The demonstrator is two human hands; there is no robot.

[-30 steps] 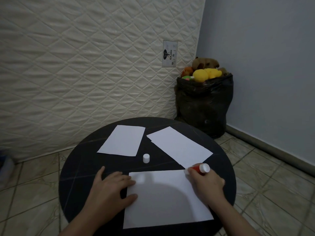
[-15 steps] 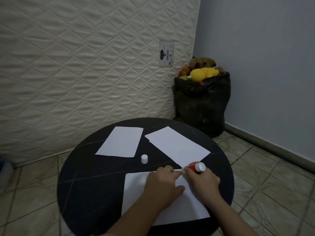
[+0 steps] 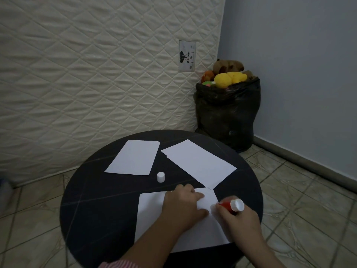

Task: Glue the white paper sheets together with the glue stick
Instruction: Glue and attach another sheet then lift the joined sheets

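Three white paper sheets lie on the round black table [image 3: 92, 206]. The near sheet [image 3: 150, 215] is in front of me, a second sheet [image 3: 135, 157] at the far left, a third sheet [image 3: 199, 163] at the far right. My left hand [image 3: 183, 206] rests flat on the near sheet near its far right corner. My right hand [image 3: 239, 223] grips the red glue stick [image 3: 230, 205] with its tip down on the sheet's right edge. The glue stick's white cap [image 3: 160, 176] stands alone between the sheets.
A quilted mattress [image 3: 87, 74] leans upright behind the table. A black bag [image 3: 228, 113] stuffed with plush toys stands in the corner at the back right. Tiled floor surrounds the table.
My left hand moved from the sheet's left edge to its far right corner. My right hand has slid the glue stick down along the right edge toward me.
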